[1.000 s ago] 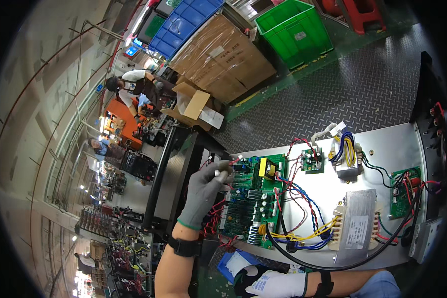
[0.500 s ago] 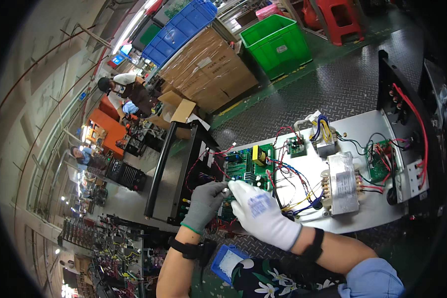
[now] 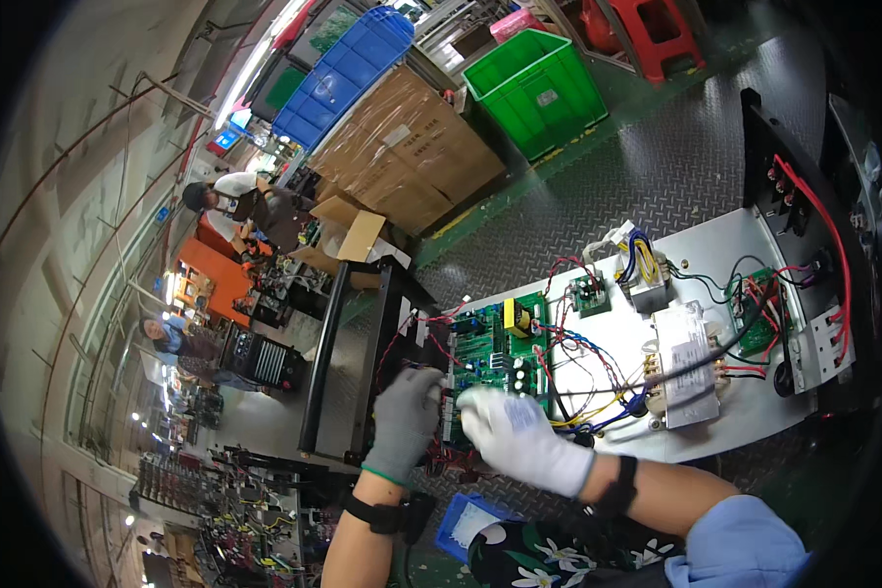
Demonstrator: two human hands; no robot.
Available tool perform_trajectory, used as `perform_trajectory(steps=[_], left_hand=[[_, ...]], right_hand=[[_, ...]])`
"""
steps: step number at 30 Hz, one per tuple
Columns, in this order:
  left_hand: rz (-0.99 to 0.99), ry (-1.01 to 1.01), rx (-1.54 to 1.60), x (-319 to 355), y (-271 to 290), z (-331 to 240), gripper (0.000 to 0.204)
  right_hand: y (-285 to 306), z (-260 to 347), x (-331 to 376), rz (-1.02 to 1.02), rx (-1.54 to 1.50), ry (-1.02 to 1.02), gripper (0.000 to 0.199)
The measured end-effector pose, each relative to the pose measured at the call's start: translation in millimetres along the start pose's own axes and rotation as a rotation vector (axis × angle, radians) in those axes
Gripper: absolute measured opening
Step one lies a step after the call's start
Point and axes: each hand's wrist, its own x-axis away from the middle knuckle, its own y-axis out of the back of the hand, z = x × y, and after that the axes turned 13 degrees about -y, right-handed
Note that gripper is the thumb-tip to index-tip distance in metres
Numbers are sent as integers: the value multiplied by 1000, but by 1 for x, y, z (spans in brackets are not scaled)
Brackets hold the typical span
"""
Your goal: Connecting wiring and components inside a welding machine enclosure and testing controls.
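My left hand [image 3: 402, 423], in a grey glove, is over the left edge of a green circuit board [image 3: 472, 345], beside the black front panel [image 3: 394, 318]. Its fingers are curled in; what they hold, if anything, is hidden. Just right of it, over the board's near part, is my right hand [image 3: 521, 439] in a white glove, slightly blurred. Its fingers are bent together, and I cannot make out anything in them. The two hands are close but apart. The board sits on a metal chassis plate [image 3: 608, 338] with coloured wires and a silver-wrapped transformer [image 3: 684, 367].
A black handle bar [image 3: 325, 363] stands out at the chassis's left. A blue bin [image 3: 465, 519] of small pale parts is near my lap. Beyond are a green crate [image 3: 539, 93], a wrapped carton [image 3: 412, 147] and a red stool [image 3: 657, 34]. A person [image 3: 240, 211] works far left.
My hands have drawn slightly apart and moved a little lower, uncovering more of the board. A blurred dark cable now crosses above the transformer. The view has shifted slightly.
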Motion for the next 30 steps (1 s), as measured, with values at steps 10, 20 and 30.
perform_trajectory(steps=[10,20,30], left_hand=[[525,164,-481,-71,-40,24,14],[773,98,-648,-85,-60,26,13],[139,303,-223,-74,-58,79,18]], right_hand=[[-17,-59,101,958,-25,-5,33],[6,-52,93,1140,38,92,33],[-18,-61,116,800,-255,334,15]])
